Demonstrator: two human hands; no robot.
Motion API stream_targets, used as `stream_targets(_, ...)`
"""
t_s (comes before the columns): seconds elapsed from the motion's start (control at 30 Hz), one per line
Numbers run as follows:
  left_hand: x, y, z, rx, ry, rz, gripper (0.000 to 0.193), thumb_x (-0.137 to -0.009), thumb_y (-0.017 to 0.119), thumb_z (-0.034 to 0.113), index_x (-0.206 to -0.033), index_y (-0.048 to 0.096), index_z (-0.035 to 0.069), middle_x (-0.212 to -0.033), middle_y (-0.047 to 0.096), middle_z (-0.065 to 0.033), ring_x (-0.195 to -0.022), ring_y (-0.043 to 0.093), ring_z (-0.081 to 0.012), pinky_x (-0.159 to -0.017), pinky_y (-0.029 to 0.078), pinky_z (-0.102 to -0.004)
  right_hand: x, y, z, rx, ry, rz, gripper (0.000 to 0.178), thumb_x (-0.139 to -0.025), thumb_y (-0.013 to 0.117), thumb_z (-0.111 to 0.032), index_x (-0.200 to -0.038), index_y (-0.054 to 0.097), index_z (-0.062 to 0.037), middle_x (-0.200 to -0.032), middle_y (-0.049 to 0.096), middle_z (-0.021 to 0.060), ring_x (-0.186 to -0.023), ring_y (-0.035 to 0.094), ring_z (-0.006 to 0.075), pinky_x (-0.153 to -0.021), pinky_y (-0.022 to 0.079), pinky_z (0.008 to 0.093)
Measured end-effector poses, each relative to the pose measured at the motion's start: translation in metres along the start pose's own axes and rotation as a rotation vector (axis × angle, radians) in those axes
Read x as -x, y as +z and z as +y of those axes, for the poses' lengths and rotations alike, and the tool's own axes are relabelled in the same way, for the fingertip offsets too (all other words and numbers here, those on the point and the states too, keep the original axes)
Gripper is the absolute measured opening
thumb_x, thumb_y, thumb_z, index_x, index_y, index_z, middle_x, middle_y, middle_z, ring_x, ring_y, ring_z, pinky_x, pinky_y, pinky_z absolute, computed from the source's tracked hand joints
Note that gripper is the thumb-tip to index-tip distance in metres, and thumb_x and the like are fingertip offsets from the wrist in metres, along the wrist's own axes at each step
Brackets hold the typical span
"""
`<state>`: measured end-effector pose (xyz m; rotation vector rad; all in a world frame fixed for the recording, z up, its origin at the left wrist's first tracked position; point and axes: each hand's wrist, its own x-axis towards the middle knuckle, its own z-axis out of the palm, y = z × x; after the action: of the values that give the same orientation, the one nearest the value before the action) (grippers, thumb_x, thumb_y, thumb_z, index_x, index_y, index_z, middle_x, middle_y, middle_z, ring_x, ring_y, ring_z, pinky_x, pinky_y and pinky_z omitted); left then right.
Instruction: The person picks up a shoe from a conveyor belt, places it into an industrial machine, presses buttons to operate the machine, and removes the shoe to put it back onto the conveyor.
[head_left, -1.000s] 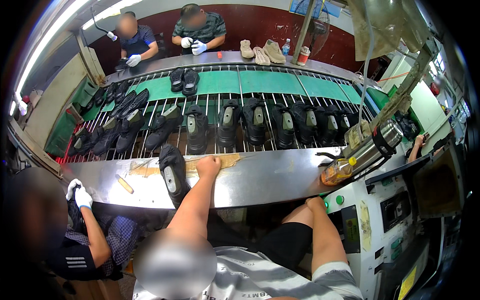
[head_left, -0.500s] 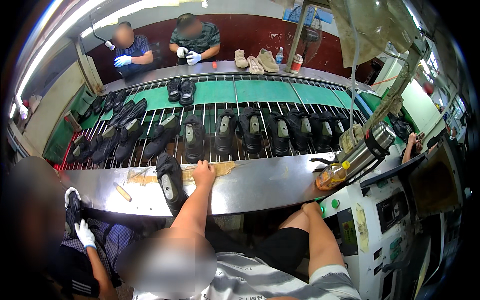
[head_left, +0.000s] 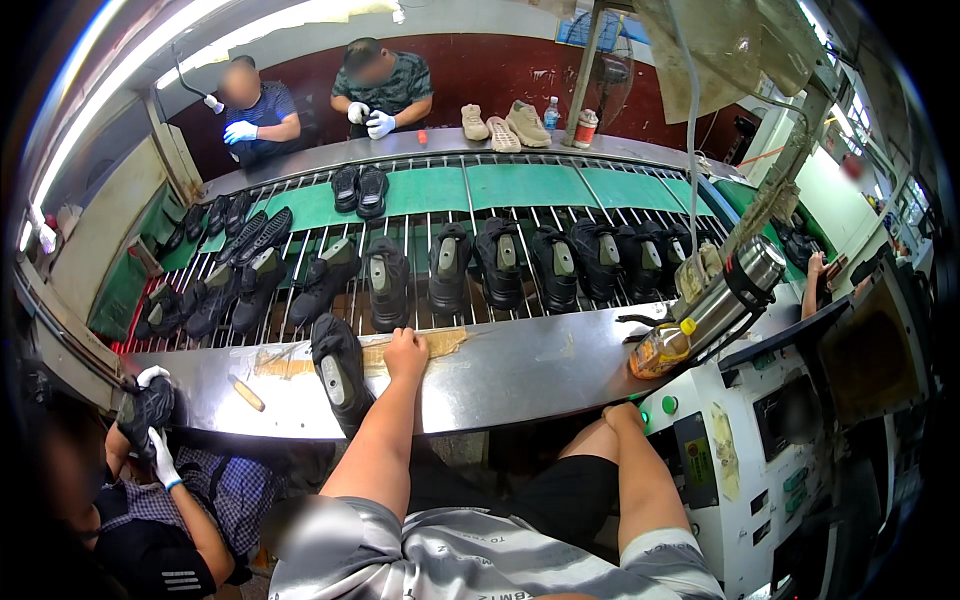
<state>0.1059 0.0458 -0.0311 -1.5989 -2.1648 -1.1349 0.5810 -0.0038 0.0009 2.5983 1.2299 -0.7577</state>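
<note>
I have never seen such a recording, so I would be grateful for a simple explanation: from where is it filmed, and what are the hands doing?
There is no robot here, only a person with two bare hands. A fisheye camera on the person's head looks down, so straight edges look curved. The left hand rests on a metal ledge, beside a black shoe; whether it holds something small, I cannot tell. The right hand is at the person's knee. Also on the ledge are a thin yellowish-brown stick and, toward the right end, a yellow-capped bottle. Beyond stands a row of black shoes. At lower left, a co-worker's gloved hands hold another shoe.
</note>
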Motion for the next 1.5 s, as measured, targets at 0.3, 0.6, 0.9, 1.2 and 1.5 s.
stream_targets(0.3, 0.002, 0.003, -0.005, -0.009, 0.005, 0.033, 0.015, -0.077, 0.064, 0.017, -0.071, 0.057, 0.006, -0.073, 0.057, -0.0117, -0.063, 0.059, -0.0348, -0.056, 0.049, -0.0460, -0.003, 0.002, 0.000, 0.001, 0.007, -0.004, 0.052, -0.076, 0.066, -0.039, -0.116, 0.067, -0.0059, -0.127, 0.062, 0.0179, -0.116, 0.060, 0.0316, -0.096, 0.048, 0.0387)
stream_targets(0.6, 0.002, 0.002, -0.007, 0.006, -0.002, 0.046, 0.016, -0.075, 0.066, 0.018, -0.068, 0.057, 0.007, -0.072, 0.058, -0.0113, -0.063, 0.059, -0.0343, -0.056, 0.048, -0.0459, -0.007, 0.005, 0.000, 0.009, -0.014, -0.008, 0.052, -0.077, 0.065, -0.039, -0.117, 0.067, -0.0059, -0.128, 0.061, 0.0176, -0.117, 0.060, 0.0314, -0.097, 0.048, 0.0388)
stream_targets(0.9, 0.001, 0.008, -0.011, 0.016, -0.007, 0.019, 0.016, -0.075, 0.066, 0.020, -0.069, 0.058, 0.007, -0.072, 0.059, -0.0105, -0.064, 0.060, -0.0345, -0.057, 0.048, -0.0468, -0.006, 0.004, 0.002, 0.008, -0.008, 0.003, 0.053, -0.076, 0.066, -0.039, -0.117, 0.067, -0.0067, -0.127, 0.061, 0.0172, -0.117, 0.060, 0.0314, -0.096, 0.048, 0.0391)
stream_targets(1.2, 0.002, -0.001, -0.006, -0.003, 0.016, 0.018, 0.014, -0.073, 0.066, 0.017, -0.069, 0.057, 0.007, -0.075, 0.056, -0.0099, -0.066, 0.060, -0.0334, -0.057, 0.048, -0.0470, -0.009, 0.008, -0.002, 0.035, -0.051, 0.006, 0.050, -0.074, 0.065, -0.038, -0.112, 0.070, -0.0061, -0.125, 0.062, 0.0193, -0.116, 0.060, 0.0329, -0.096, 0.049, 0.0407)
stream_targets(1.5, 0.004, -0.017, 0.002, 0.109, -0.020, 0.022, 0.015, -0.074, 0.066, 0.016, -0.069, 0.057, 0.005, -0.074, 0.054, -0.0125, -0.065, 0.059, -0.0361, -0.059, 0.049, -0.0474, 0.008, 0.006, 0.001, 0.010, -0.096, 0.073, 0.051, -0.070, 0.069, -0.036, -0.106, 0.071, -0.0005, -0.122, 0.062, 0.0230, -0.115, 0.059, 0.0361, -0.096, 0.047, 0.0427)
